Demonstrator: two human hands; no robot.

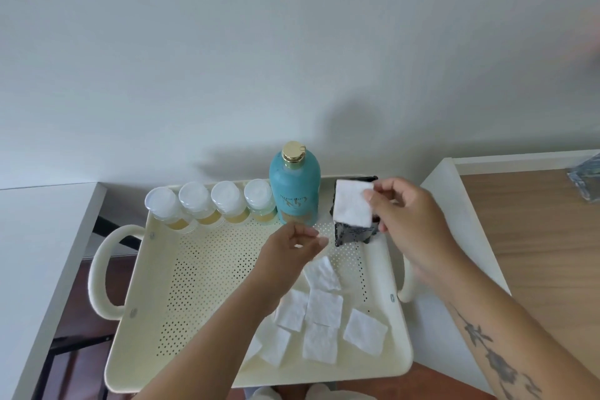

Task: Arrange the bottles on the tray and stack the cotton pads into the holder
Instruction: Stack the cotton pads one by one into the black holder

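**One pad pinched at the holder, the rest loose on the tray**

The right hand (410, 221) pinches a white square cotton pad (353, 203) by its right edge, thumb on the near face and fingers behind, holding it upright just in front of the black holder (355, 232). The pad looks very light, soft and limp; a pinch at one edge holds it, though it will likely sag or fold if pushed in crooked, so it should be fed in flat. What the holder already contains cannot be seen, since the pad covers its opening.

The left hand (293, 245) hovers below and left of the right hand, fingertips drawn loosely together; whether they hold anything I cannot tell.

Nearer the person than both hands, seven or so loose pads (324, 305) lie scattered and partly overlapping on the perforated cream tray (201, 286). Being thin and flat, each probably needs lifting by a corner or edge.

Beyond the left hand, along the tray's far wall, four small clear bottles (211, 204) with pale yellowish liquid stand in a row beside a tall teal bottle (294, 191) with a gold cap. The tray bridges two tabletops.
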